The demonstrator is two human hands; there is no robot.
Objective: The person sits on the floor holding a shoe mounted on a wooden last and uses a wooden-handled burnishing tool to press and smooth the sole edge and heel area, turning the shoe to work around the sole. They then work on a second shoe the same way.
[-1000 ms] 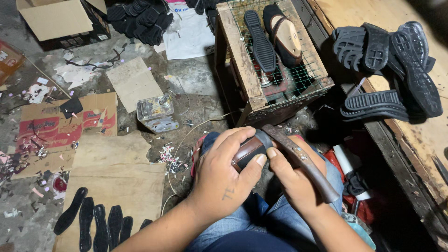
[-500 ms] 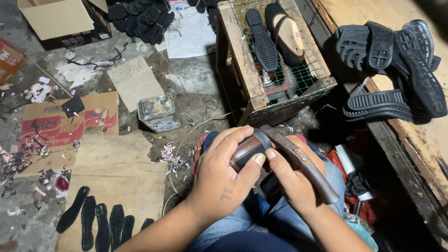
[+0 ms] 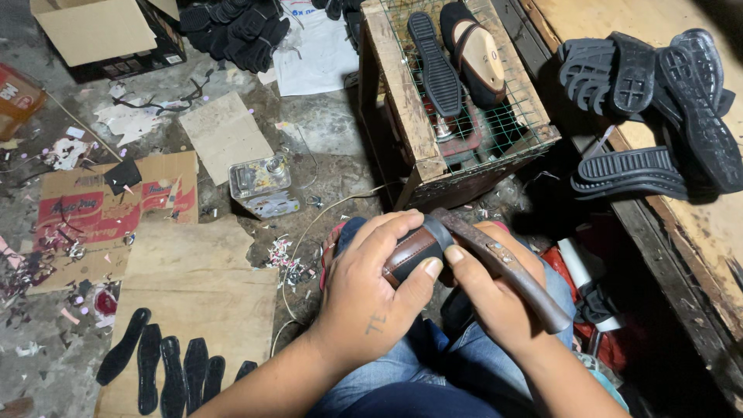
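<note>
The left hand (image 3: 370,294) is curling its fingers around a rounded brown-and-black leather shoe piece (image 3: 412,252), just below the wire-mesh wooden crate (image 3: 402,101), while the right hand (image 3: 495,298) is gripping a worn, rusty tool (image 3: 503,267) against it.

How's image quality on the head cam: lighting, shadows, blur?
Head view: sharp throughout, no motion blur on the left hand or right hand; warm, uneven light, brightest on the wooden bench and wire-topped crate; deep shadow below the bench at right; slight wide-angle bend at edges.
</note>
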